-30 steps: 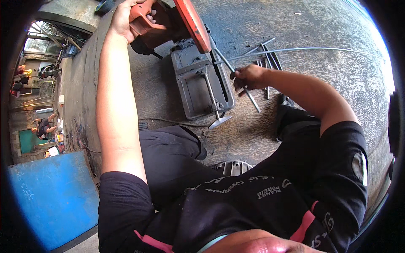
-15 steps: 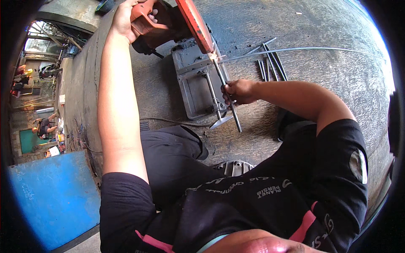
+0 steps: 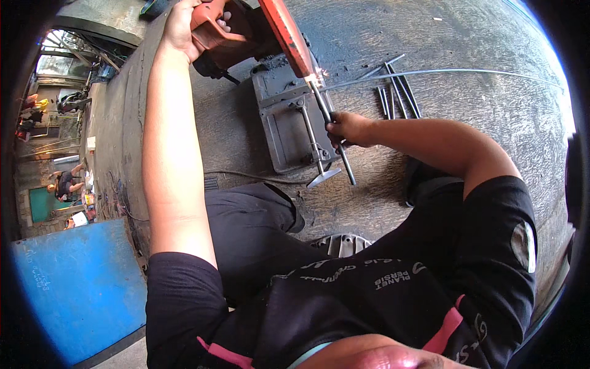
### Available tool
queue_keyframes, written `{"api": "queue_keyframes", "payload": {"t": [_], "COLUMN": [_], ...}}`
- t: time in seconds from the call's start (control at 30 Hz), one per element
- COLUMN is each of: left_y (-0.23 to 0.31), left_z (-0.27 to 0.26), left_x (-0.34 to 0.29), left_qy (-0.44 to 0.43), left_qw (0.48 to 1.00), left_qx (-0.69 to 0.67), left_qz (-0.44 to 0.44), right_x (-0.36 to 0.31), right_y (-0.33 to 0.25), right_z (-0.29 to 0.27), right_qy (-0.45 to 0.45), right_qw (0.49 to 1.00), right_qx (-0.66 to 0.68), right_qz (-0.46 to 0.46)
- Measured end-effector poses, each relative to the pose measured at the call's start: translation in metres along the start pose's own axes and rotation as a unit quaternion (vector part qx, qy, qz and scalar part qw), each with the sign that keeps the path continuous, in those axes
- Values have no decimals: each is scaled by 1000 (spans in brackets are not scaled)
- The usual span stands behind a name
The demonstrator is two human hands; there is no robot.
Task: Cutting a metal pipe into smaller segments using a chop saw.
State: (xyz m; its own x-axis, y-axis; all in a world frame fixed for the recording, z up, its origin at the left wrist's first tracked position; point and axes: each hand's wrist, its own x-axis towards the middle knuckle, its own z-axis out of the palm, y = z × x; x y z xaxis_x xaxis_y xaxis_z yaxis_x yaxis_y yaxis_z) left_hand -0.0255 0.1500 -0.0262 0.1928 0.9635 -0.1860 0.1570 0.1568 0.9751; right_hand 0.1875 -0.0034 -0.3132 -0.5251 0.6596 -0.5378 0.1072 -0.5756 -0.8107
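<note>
My left hand [image 3: 187, 24] grips the orange handle of a chop saw [image 3: 215, 34] at the top of the view. Its orange blade guard [image 3: 286, 34] slants down to the grey saw base [image 3: 286, 120] on the concrete floor. My right hand [image 3: 347, 128] is closed around a thin dark metal rod [image 3: 335, 138] lying along the base's right side, one end under the blade. A few sparks show where the blade meets the rod. The rod's near end sticks out past the base toward my knee.
Several short cut rods [image 3: 396, 92] lie on the floor right of the saw, with a long thin rod [image 3: 461, 72] running off to the right. A black cable [image 3: 246, 177] crosses in front of the base. A blue panel [image 3: 74, 289] stands at lower left. People sit far left.
My right hand moved left from the pile of rods, carrying one rod to the saw base and sliding it under the blade. The saw head has come down onto it.
</note>
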Motion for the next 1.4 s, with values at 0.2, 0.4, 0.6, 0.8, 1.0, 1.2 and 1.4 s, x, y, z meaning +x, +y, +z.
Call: {"api": "queue_keyframes", "payload": {"t": [0.2, 0.4, 0.6, 0.8, 1.0, 1.2, 1.4], "left_y": [-1, -1, 1, 0, -1, 1, 0], "left_z": [1, -2, 3, 3, 3, 3, 1], "left_x": [1, 3, -2, -4, -3, -3, -1], "left_qy": [6, 0, 20, 23, 29, 22, 21], "left_qw": [1000, 1000, 1000, 1000, 1000, 999, 999], "left_qx": [-14, -23, -6, -6, -5, -30, -24], "left_qz": [-6, -8, 0, 6, -3, -28, -23], "right_x": [-4, -4, -12, -13, -5, -8, -10], "right_y": [-5, -8, -13, -19, -10, -13, -12], "right_z": [4, 6, 10, 12, 10, 10, 13], "right_qy": [29, 50, 77, 134, 159, 165, 232], "right_qw": [999, 993, 982, 954, 943, 942, 898], "right_qx": [-39, -107, -169, -265, -284, -284, -355], "right_qz": [-4, -12, -28, -45, -71, -63, -116]}}
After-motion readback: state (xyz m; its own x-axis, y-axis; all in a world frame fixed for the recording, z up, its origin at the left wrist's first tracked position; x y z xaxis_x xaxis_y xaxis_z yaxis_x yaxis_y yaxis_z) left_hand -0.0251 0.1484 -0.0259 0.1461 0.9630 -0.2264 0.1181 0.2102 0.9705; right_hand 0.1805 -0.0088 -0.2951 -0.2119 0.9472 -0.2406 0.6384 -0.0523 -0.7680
